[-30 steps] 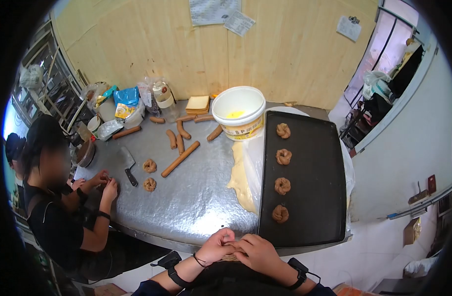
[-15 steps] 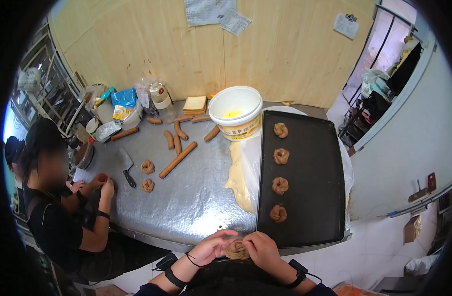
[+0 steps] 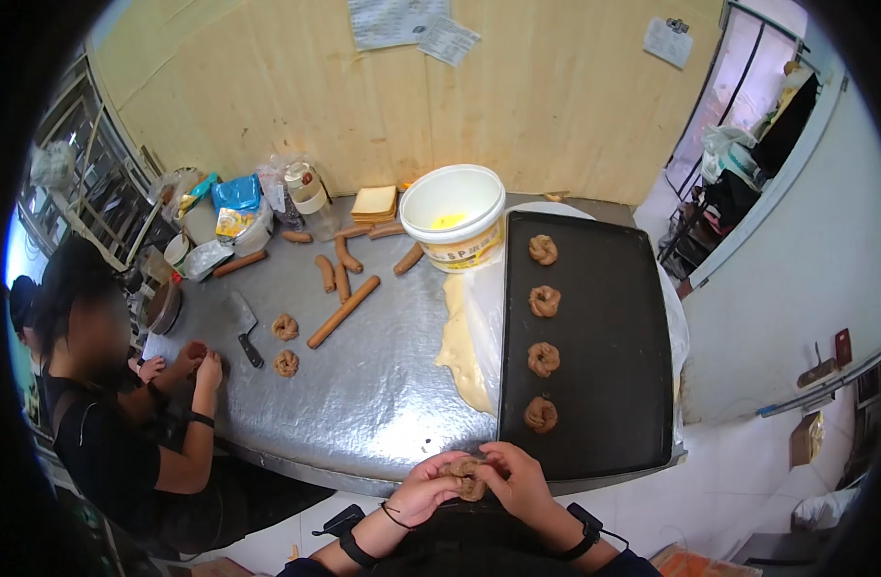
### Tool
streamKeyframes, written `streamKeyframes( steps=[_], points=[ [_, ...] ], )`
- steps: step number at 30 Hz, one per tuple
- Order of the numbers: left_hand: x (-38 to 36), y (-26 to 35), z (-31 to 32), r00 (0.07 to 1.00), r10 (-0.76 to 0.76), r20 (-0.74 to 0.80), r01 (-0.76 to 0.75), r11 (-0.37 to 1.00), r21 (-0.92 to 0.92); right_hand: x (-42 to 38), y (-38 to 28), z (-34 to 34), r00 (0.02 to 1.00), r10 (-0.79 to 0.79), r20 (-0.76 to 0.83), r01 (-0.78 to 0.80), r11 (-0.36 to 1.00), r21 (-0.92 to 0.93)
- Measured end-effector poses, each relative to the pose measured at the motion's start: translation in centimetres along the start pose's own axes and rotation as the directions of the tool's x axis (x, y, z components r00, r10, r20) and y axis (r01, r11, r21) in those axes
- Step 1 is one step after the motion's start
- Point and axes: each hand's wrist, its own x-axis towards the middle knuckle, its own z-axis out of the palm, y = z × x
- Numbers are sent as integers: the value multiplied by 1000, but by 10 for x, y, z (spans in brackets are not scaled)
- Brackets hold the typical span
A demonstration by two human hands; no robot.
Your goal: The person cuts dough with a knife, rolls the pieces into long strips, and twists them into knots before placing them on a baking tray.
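Between my two hands, just off the table's front edge, is a brown twisted dough ring [image 3: 469,480]. My left hand [image 3: 425,489] is closed on its left side, thumb laid across the dough. My right hand [image 3: 517,481] pinches the ring's right side with bent fingers. To the right lies a black baking tray [image 3: 604,356] with several similar dough rings in a column along its left part; the nearest ring [image 3: 540,414] sits just above my right hand. Two more rings, one of them a braided ring [image 3: 285,363], rest on the metal table [image 3: 363,404].
Brown dough rolls [image 3: 344,312] lie mid-table. A knife with a broad blade [image 3: 244,329] is left of them. A white bucket [image 3: 453,216] stands behind pale dough [image 3: 464,356] and plastic sheeting. A co-worker [image 3: 104,404] handles something small at the left edge.
My left thumb has moved over onto the ring, and my right fingers have shifted along its right side. The ring has turned slightly in my hands. The camera view shifted a little.
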Motion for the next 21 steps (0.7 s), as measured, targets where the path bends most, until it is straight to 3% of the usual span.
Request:
streamKeyframes(
  steps=[1, 3, 5, 14, 18, 21],
  points=[
    [0, 1, 2, 1000, -3, 2, 3, 1000, 1, 1, -6, -2, 999, -17, 33, 19, 996, -82],
    [-3, 5, 7, 999, 25, -21, -21, 983, 183, 0, -7, -5, 997, -30, 65, 40, 986, -163],
    [-5, 8, 9, 1000, 28, -13, -24, 976, 216, 1, -2, -9, 958, -236, 163, 281, 880, -382],
    [-7, 19, 16, 999, -40, 26, 34, 978, 208, 2, 8, -3, 897, -429, 107, 426, 772, -473],
    [-7, 22, 13, 998, -68, 15, 63, 977, 204, 8, 1, -7, 887, -446, 117, 451, 785, -424],
    [-5, 22, 8, 997, -58, 53, 44, 972, 231, 11, -9, -10, 881, -425, 209, 471, 747, -469]
  ],
)
